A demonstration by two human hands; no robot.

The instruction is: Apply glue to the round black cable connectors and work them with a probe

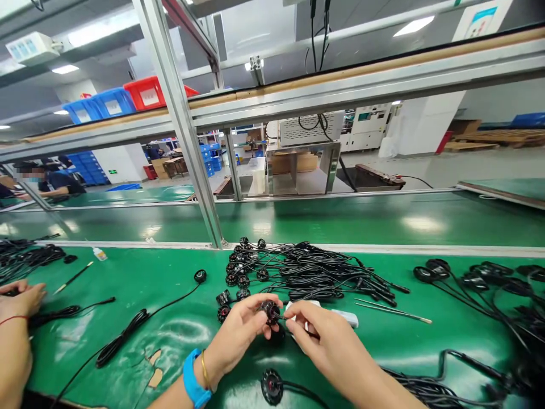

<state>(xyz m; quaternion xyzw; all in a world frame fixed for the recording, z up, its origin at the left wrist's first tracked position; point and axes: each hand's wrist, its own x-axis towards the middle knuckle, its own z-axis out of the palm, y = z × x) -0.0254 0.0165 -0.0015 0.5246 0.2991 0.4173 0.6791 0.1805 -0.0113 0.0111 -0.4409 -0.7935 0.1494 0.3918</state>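
My left hand [240, 335], with a blue band and a gold bracelet at the wrist, grips a round black ribbed camera-like part [269, 312] between thumb and fingers. Close against it, my right hand [323, 332] pinches a thin black cable [281, 318] at the part's side; its far run is hidden under the hand. Below them, another round black part [271, 386] with a red centre lies on the green mat. Just behind my hands is a pile of bundled black cables [315, 270] with similar round heads. A white object [347, 318] lies partly behind my right hand.
Tweezers [395, 311] lie right of the pile. More cabled parts [481, 275] and cables [426, 386] fill the right side. At left are a single coiled cable [123, 338], a small bottle [99, 253] and another person's hand [21, 298]. A metal post [183, 125] stands behind.
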